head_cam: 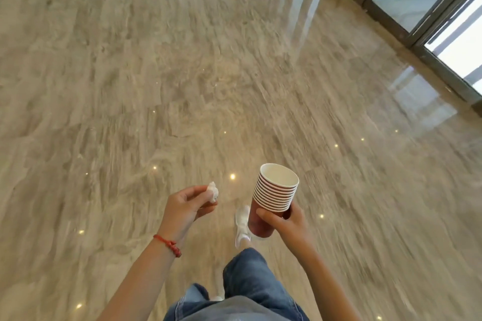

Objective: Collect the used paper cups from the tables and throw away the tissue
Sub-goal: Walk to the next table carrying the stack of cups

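My right hand (285,227) grips a stack of several nested red paper cups (273,193) by the lowest cup, with white rims up and the stack tilted slightly to the right. My left hand (186,206), with a red cord on its wrist, pinches a small crumpled white tissue (213,191) between thumb and fingers. Both hands are held in front of my body, above the floor.
Glossy beige marble floor (182,73) spreads all around, dotted with reflected ceiling lights. Glass doors in dark metal frames (427,18) stand at the upper right. My jeans (245,286) and a white shoe (242,224) show below the hands.
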